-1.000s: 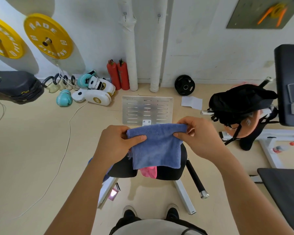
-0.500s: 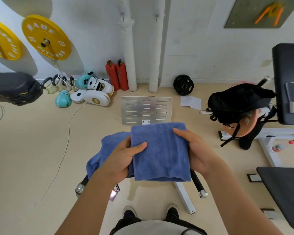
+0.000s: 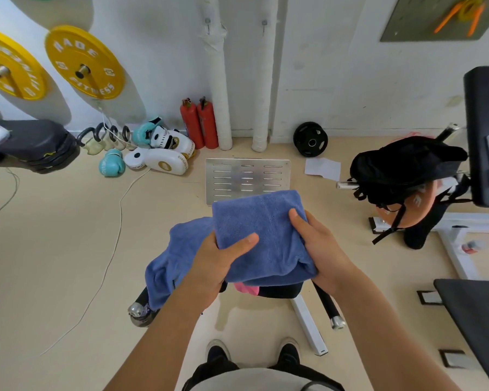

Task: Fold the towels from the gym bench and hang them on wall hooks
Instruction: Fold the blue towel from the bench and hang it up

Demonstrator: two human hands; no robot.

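There is a single view, from a wide-angle camera on the person's head, looking forward and steeply down. It sits close above the hands, takes in the floor point(image 3: 54, 249) to the white wall point(image 3: 336, 66) ahead, and bends lines at the edges.

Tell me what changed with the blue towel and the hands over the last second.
The blue towel went from hanging by its top corners to a flatter folded pad. The left hand shifted to its lower left edge, thumb on top; the right hand moved down its right side. A second blue towel now shows beneath. Both hands kept hold; the pink cloth stays underneath.
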